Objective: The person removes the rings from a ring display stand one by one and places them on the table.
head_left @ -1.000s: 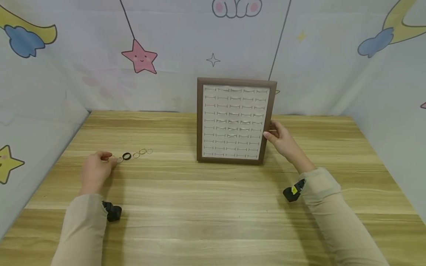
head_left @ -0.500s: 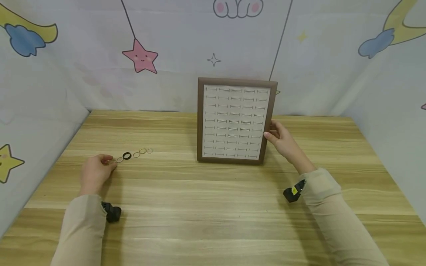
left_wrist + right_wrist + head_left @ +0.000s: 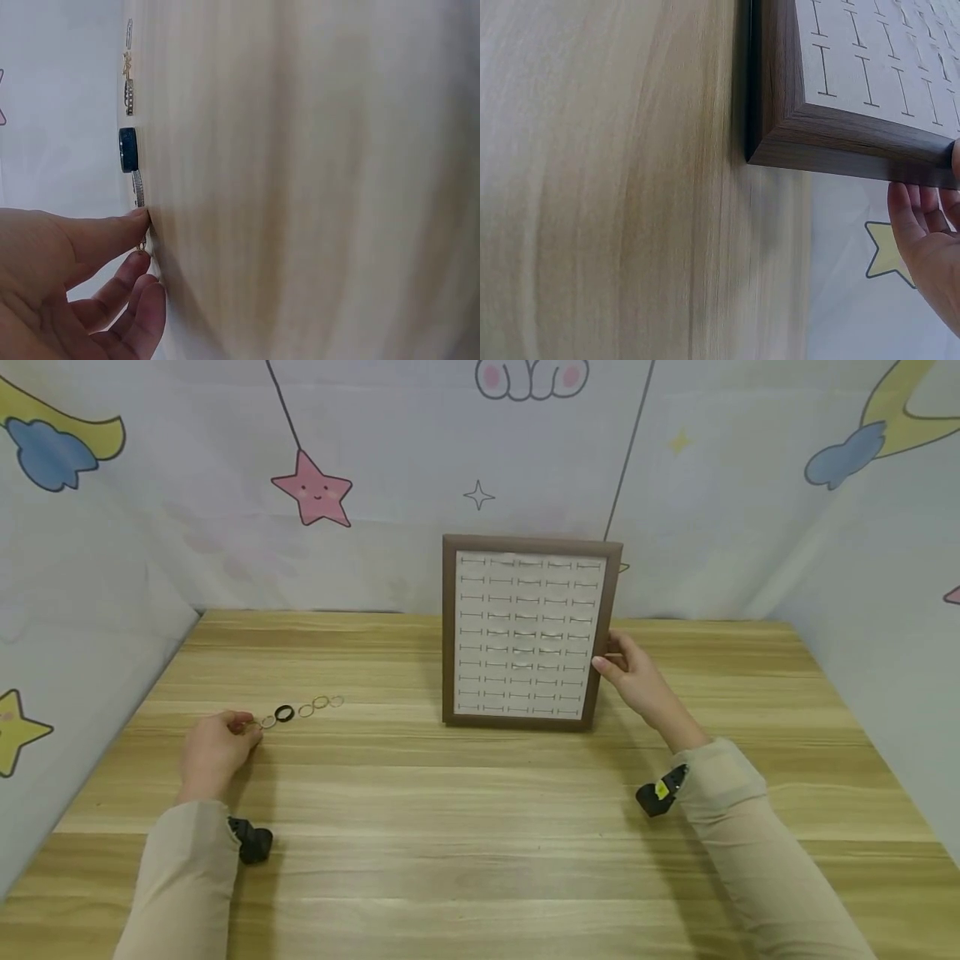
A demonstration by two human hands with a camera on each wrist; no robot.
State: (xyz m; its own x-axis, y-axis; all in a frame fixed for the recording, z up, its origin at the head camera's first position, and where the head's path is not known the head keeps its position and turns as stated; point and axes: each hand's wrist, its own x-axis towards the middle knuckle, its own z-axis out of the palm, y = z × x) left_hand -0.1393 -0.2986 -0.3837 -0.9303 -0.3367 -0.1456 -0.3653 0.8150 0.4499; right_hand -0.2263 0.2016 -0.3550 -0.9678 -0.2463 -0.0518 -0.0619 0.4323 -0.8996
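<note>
At the left end of a row of rings on the table, my left hand (image 3: pixel 217 750) pinches a small gold-coloured ring (image 3: pixel 141 246) between thumb and finger, right at the tabletop. Beside it lies a thin silver ring (image 3: pixel 138 187), then a thick black ring (image 3: pixel 284 713) and several thin rings (image 3: pixel 321 702) in silver and gold tones. My right hand (image 3: pixel 632 681) grips the right side edge of a ring display board (image 3: pixel 525 635), thumb at the front and fingers behind. The board stands upright with a brown wooden frame and a white slotted panel; no rings show in its slots.
The wood-grain table (image 3: pixel 480 843) runs back to a white printed curtain (image 3: pixel 405 485) that also hangs along both sides. A black wrist camera (image 3: pixel 253 842) sits on the left cuff, and another camera (image 3: pixel 658 793) on the right cuff.
My left fingertips have come down slightly onto the ring at the row's left end. The right hand and the display board have stayed in place.
</note>
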